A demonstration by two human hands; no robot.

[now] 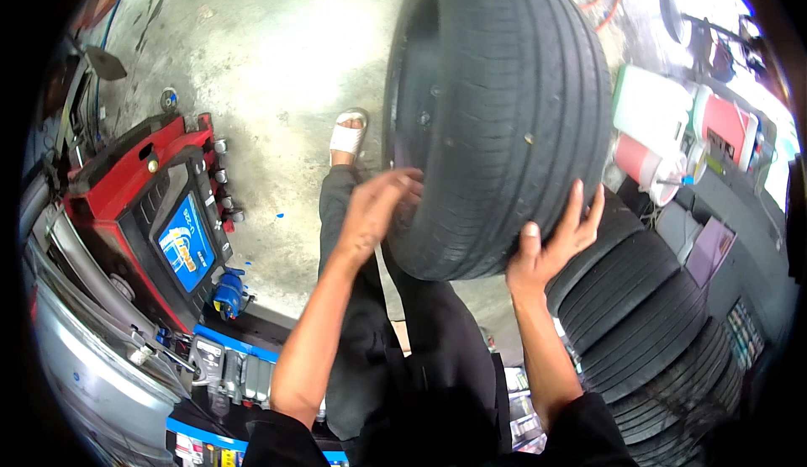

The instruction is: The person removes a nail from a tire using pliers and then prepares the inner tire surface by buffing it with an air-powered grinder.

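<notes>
Far left there's a red and black machine (187, 244) with its blue screen lit and angled so you can read it from where you'd stand, which is probably the whole point of that spot. A small blue tool (227, 293) sits right beside its lower corner. Just below that is a blue-edged tray (235, 342) full of grey bits, tucked close to the body, I'd guess so they're an easy grab.

Moving right, one foot in a white sandal (347, 139) is planted ahead on the concrete floor (277, 72), likely for balance.

The left hand (377, 215) is at the near lip of the tire opening, fingers bent in and bunched together. It's a bit blurred, so I can't tell if they're pinching anything. The tire (513, 122) is upright in front of the legs, tread to the right, open side to the left; can't see whether it touches the floor. The right hand (551, 253) is on the lower right of the tread, thumb and fingers spread wide, which looks like a way to steady something bulky.

Past that, a row of tires (630, 303) leans together, probably to save room, with a pale jug (651, 110) and pinkish containers (725, 126) grouped above them.
</notes>
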